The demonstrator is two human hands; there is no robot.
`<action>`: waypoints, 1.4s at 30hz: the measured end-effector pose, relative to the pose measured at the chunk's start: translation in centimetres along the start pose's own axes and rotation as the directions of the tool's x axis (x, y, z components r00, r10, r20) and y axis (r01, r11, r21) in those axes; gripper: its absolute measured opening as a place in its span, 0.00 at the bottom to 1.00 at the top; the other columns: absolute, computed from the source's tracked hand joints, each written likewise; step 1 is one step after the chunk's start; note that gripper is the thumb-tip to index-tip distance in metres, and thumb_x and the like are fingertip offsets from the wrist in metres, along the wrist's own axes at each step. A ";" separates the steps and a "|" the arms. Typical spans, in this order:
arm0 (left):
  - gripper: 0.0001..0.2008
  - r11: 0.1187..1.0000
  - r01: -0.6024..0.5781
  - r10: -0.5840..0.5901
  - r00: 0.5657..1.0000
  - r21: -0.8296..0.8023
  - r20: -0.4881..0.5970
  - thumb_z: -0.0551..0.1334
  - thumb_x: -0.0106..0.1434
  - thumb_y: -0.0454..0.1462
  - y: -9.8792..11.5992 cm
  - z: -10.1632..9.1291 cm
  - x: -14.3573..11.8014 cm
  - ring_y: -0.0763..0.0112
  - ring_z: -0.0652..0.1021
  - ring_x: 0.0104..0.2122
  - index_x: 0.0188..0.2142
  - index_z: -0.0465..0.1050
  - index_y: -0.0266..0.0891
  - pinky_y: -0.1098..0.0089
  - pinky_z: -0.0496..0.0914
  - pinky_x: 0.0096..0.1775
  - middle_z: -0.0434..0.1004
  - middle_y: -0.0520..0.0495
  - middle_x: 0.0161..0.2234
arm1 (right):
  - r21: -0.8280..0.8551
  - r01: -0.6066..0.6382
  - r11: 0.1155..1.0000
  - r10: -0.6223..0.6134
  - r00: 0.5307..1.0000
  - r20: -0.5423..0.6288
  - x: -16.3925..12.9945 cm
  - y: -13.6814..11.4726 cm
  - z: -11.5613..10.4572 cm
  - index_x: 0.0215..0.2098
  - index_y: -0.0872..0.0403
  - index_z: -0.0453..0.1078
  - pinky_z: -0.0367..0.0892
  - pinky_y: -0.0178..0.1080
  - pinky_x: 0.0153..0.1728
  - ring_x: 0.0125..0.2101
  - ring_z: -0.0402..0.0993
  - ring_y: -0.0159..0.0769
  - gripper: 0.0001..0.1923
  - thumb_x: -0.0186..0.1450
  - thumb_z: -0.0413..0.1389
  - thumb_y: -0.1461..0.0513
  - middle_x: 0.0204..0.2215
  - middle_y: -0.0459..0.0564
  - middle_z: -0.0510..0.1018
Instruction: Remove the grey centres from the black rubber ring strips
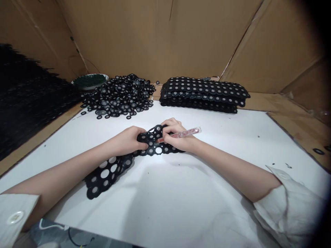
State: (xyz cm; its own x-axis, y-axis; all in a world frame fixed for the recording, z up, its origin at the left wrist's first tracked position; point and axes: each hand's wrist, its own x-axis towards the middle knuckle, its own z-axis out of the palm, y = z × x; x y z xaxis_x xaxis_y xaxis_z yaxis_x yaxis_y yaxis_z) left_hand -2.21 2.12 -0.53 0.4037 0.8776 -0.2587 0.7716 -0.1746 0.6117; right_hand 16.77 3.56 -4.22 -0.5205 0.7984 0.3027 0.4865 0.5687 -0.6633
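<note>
Gripping black perforated rubber sheet (121,162) on white worktop (181,193): left hand (129,139) closed on it; right hand (176,136) pinches clear red-tipped pen tool (181,133). Risk: tool slips, sheet tears, rings scatter.

On the white bench (196,193) a black perforated sheet (111,170) of rubber rings lies bent between two hands. The left hand (130,139) grips its raised edge; the right hand (177,136) holds a clear pen-like tool (187,132) with its tip against the sheet. Behind lie a loose ring pile (120,96), a stack of ring sheets (204,93) and a green-filled dish (90,81), all before cardboard walls (160,34).
</note>
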 end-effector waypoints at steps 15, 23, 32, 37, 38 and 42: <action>0.06 0.961 0.130 -0.110 0.990 -0.245 0.093 0.57 0.48 0.39 1.0 0.6 -0.9 0.74 0.66 0.20 0.22 0.63 0.38 0.74 0.58 0.23 0.63 0.56 0.19 | -0.430 0.119 0.895 -0.168 0.983 -0.077 -0.7 -1.1 1.0 0.20 0.55 0.64 0.50 0.44 0.42 0.39 0.56 0.39 0.10 0.59 0.48 0.63 0.31 0.50 0.66; 0.13 0.984 0.040 -0.037 0.999 -0.172 0.021 0.56 0.47 0.36 1.3 0.5 -0.9 0.65 0.71 0.34 0.35 0.64 0.39 0.71 0.64 0.33 0.72 0.52 0.33 | -0.212 0.099 0.972 -0.129 0.982 -0.135 0.0 -0.5 0.4 0.18 0.55 0.62 0.52 0.42 0.42 0.36 0.58 0.35 0.12 0.58 0.48 0.63 0.28 0.47 0.64; 0.14 0.995 -0.002 0.008 0.998 -0.097 0.070 0.59 0.49 0.41 -0.1 -0.4 -0.2 0.64 0.72 0.34 0.36 0.66 0.41 0.70 0.64 0.34 0.73 0.53 0.34 | 0.325 -0.133 0.937 0.127 0.991 0.037 0.4 -0.1 -0.6 0.14 0.55 0.63 0.58 0.39 0.40 0.38 0.64 0.35 0.14 0.56 0.48 0.65 0.31 0.47 0.68; 0.15 0.995 0.028 -0.026 0.999 -0.099 0.025 0.60 0.48 0.43 -0.4 -0.3 -0.2 0.66 0.72 0.31 0.35 0.65 0.40 0.71 0.64 0.31 0.73 0.53 0.30 | 0.230 -0.111 0.967 0.101 0.993 0.055 0.1 -0.4 -0.3 0.16 0.53 0.69 0.57 0.41 0.43 0.43 0.60 0.38 0.12 0.56 0.50 0.64 0.37 0.47 0.68; 0.16 0.993 0.040 -0.039 0.999 -0.115 0.008 0.60 0.48 0.43 -0.4 -0.2 -0.3 0.67 0.72 0.31 0.37 0.64 0.41 0.71 0.64 0.31 0.73 0.53 0.30 | 0.194 -0.105 0.975 0.096 0.994 0.055 0.0 -0.5 -0.3 0.16 0.53 0.69 0.57 0.42 0.44 0.43 0.59 0.38 0.12 0.55 0.50 0.64 0.37 0.46 0.68; 0.26 0.971 0.104 -0.121 0.990 -0.215 -0.066 0.61 0.46 0.41 0.0 0.2 -0.5 0.66 0.73 0.33 0.45 0.59 0.42 0.71 0.65 0.32 0.74 0.54 0.32 | 0.105 -0.104 0.989 0.101 0.994 0.040 -0.2 -0.7 0.0 0.16 0.53 0.68 0.55 0.43 0.45 0.43 0.58 0.37 0.12 0.56 0.49 0.64 0.40 0.45 0.67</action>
State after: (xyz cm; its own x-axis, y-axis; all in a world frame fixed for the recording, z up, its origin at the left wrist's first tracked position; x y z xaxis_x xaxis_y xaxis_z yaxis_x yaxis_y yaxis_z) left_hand -2.31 1.56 -0.55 0.2742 0.9197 -0.2811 0.6856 0.0181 0.7278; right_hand 16.50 3.00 -3.85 -0.4969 0.8429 0.2065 0.4618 0.4583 -0.7594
